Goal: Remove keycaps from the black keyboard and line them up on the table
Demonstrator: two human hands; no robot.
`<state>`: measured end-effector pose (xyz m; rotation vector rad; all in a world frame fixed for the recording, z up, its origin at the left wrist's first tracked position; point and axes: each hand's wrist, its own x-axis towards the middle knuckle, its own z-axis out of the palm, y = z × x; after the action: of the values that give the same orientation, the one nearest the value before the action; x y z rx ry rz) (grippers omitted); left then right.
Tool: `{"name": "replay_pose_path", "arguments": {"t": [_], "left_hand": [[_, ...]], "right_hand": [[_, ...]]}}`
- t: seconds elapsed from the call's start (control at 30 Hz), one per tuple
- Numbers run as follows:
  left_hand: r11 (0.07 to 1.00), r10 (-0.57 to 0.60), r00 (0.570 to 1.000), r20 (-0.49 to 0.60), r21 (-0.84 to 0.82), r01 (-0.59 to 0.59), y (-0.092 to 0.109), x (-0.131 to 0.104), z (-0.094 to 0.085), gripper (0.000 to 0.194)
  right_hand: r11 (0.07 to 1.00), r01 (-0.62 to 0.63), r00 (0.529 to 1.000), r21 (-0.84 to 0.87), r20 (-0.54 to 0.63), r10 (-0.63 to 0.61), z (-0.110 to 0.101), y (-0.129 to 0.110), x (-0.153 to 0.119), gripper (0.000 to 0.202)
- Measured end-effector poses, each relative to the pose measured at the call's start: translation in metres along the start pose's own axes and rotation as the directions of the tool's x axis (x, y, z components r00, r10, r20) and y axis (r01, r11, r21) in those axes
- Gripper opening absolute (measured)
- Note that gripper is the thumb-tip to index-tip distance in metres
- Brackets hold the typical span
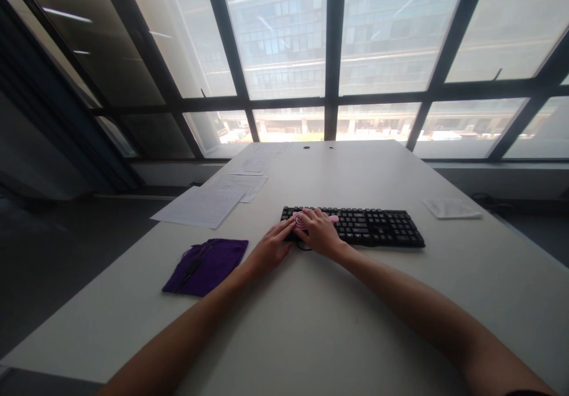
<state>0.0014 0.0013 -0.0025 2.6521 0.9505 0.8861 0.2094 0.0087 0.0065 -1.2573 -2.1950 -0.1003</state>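
Observation:
A black keyboard [377, 227] lies flat on the white table, its left end partly hidden by my hands. Over that end is a pink round thing [299, 220] with a ring pattern, and a pink handle-like part sticks out on its right; I cannot make out its exact kind. My right hand [317, 230] is closed over it from above, fingers bent across its middle. My left hand [272, 246] grips its left edge with the fingertips, the thumb low near the table. A bit of dark cable shows below the hands.
A purple drawstring pouch [207, 267] lies left of my left forearm. Several white paper sheets [200, 205] spread along the table's left edge. A small white packet [451, 208] sits right of the keyboard. Large windows [284, 34] stand behind the table [338, 176].

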Motion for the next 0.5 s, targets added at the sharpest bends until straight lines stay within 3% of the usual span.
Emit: {"name": "replay_pose_path", "arguments": {"t": [0.5], "left_hand": [[1.0,-0.016,1.0,0.003,-0.004,0.016,0.0019,-0.0004,-0.0006,0.072]], "right_hand": [[1.0,0.005,1.0,0.016,0.0,-0.005,-0.0015,-0.0004,0.0002,0.041]]}}
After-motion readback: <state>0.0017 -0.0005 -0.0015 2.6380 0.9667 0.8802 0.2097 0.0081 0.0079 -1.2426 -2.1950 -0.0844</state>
